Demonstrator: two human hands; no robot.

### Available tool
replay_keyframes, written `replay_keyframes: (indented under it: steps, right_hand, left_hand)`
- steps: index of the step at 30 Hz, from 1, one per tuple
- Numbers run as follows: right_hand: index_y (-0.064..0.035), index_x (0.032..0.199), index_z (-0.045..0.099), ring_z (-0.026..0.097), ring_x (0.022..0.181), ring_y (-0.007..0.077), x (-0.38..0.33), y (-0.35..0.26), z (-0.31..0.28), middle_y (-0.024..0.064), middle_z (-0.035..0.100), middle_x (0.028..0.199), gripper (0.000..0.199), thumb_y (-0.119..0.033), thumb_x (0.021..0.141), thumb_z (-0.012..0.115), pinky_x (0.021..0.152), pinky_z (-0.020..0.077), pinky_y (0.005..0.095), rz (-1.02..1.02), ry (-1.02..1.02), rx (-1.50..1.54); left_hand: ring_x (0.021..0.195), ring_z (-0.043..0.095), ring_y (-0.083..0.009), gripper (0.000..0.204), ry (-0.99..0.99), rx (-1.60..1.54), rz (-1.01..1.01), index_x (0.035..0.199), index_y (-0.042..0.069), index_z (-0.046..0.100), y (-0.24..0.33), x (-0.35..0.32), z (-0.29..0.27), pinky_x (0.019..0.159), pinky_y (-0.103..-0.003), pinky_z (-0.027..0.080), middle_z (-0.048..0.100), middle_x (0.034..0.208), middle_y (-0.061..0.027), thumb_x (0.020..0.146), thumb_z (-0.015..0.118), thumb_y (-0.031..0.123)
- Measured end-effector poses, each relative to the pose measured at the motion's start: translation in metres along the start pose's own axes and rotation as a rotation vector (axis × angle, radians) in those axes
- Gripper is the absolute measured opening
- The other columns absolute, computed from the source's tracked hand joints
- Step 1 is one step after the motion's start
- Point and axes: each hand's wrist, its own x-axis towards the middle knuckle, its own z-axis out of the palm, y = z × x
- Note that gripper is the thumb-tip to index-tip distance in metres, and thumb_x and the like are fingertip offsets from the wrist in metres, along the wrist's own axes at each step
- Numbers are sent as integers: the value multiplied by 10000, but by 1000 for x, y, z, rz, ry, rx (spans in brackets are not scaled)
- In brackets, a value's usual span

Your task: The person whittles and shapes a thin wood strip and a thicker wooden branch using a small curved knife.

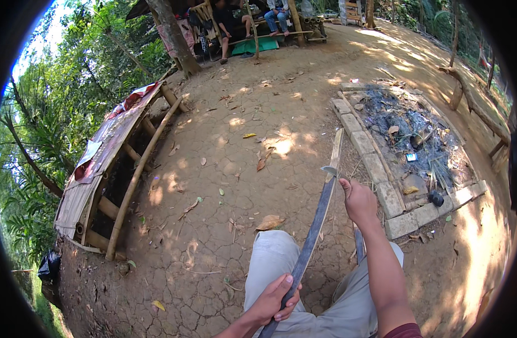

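Note:
A long narrow strip point(312, 236), which looks like split bamboo or wood, slants up and away from me across my left knee. Most of it is dark, while its far end is pale. My left hand point(278, 298) is wrapped round its near part. A knife point(329, 170) with a short curved blade lies across the strip where dark turns to pale. My right hand point(361, 201) is closed at the blade's right side, hiding the handle. Partly behind my right forearm is another dark strip point(358, 243).
Cracked earth with dry leaves point(269, 222) surrounds my knees. On the right lies a block-edged fire pit point(353, 127) with ash and litter. A low bamboo platform point(114, 163) stands left. People point(278, 17) sit under a shelter at the back, near a tree trunk point(176, 39).

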Motion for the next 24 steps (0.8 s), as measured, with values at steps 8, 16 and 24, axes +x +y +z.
replay_keyframes:
  steps: [8, 16, 24]
  right_hand:
    - [-22, 782, 585, 629, 702, 472, 13, 1, 3, 247, 630, 689, 604, -551, 1008, 401, 598, 482, 555, -64, -13, -12]
    - [16, 908, 664, 622, 798, 505, 15, -1, 7, 306, 636, 762, 660, -559, 1021, 361, 707, 475, 566, 127, -235, 272]
    - [-29, 838, 586, 638, 711, 469, 2, 2, 18, 242, 640, 699, 586, -535, 1028, 359, 617, 489, 551, -37, -14, 67]
  left_hand:
    - [358, 315, -66, 438, 15, -53, 1, 1118, 46, 441, -2, -2, 3, 343, -227, 305, 438, 684, -17, 1074, 311, 462]
    - [348, 304, -72, 425, 32, -35, 17, 1088, 57, 456, 2, 11, 3, 341, -234, 295, 431, 665, -24, 1067, 344, 467]
    - [350, 311, -82, 411, 44, -91, -1, 1087, 69, 465, -6, 14, 5, 337, -239, 294, 421, 660, -30, 1067, 346, 461]
